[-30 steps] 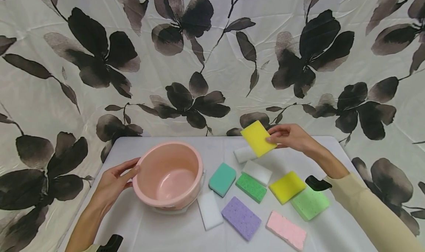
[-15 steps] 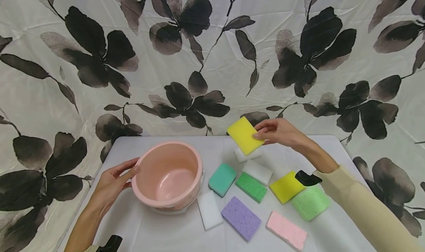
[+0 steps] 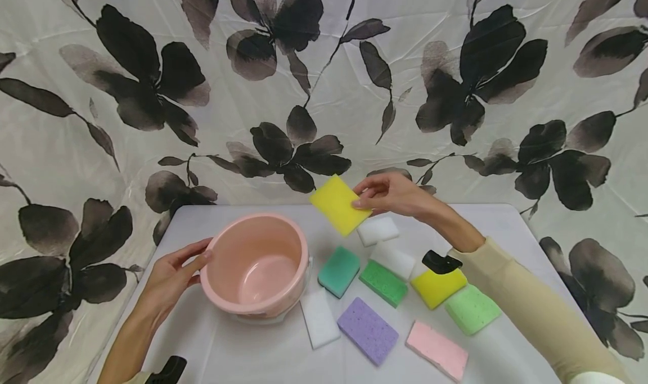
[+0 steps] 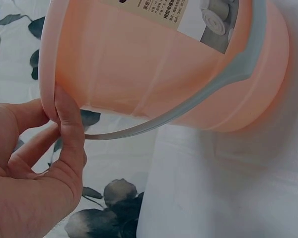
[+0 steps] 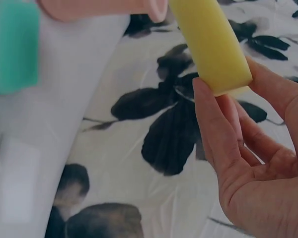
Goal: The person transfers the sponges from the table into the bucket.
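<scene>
The right hand (image 3: 392,195) pinches a yellow sponge (image 3: 339,204) by one end between thumb and fingers (image 5: 216,124), holding it in the air just right of the pink bucket (image 3: 255,263). The left hand (image 3: 172,277) grips the bucket's rim, thumb inside, tilting it on the worktop (image 3: 243,350). The bucket's label (image 4: 169,12) carries small print (too blurred to read, possibly Chinese characters).

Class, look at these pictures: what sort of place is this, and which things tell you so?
Probably a staged tabletop set, not a real kitchen. A flowered sheet hangs as a backdrop behind a white table, where bright sponges are laid out beside a pink tub.
</scene>
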Motion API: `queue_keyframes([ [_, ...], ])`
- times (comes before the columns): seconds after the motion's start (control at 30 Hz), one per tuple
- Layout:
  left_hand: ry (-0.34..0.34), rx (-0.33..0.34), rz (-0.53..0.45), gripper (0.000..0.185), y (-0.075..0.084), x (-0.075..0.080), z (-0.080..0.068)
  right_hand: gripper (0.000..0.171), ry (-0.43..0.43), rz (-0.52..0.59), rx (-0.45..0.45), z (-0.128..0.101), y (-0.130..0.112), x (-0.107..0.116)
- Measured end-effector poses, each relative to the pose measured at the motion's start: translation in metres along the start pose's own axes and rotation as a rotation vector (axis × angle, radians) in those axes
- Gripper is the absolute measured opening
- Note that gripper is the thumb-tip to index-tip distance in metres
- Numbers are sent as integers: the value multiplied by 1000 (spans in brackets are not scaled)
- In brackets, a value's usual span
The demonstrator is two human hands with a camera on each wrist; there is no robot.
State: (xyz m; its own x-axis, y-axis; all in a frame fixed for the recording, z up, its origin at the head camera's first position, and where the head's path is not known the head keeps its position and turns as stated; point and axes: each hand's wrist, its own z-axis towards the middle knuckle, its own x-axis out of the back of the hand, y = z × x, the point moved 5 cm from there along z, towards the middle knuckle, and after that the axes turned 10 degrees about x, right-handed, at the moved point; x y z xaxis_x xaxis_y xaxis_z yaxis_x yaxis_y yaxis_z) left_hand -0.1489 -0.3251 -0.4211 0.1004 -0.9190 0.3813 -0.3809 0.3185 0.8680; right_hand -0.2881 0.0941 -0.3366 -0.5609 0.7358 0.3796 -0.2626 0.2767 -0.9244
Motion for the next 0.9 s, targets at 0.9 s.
queue_keyframes([
  [0.9,4,15,-17,70,1,-1,-3,32,-224,10,117,58,-32,-90],
])
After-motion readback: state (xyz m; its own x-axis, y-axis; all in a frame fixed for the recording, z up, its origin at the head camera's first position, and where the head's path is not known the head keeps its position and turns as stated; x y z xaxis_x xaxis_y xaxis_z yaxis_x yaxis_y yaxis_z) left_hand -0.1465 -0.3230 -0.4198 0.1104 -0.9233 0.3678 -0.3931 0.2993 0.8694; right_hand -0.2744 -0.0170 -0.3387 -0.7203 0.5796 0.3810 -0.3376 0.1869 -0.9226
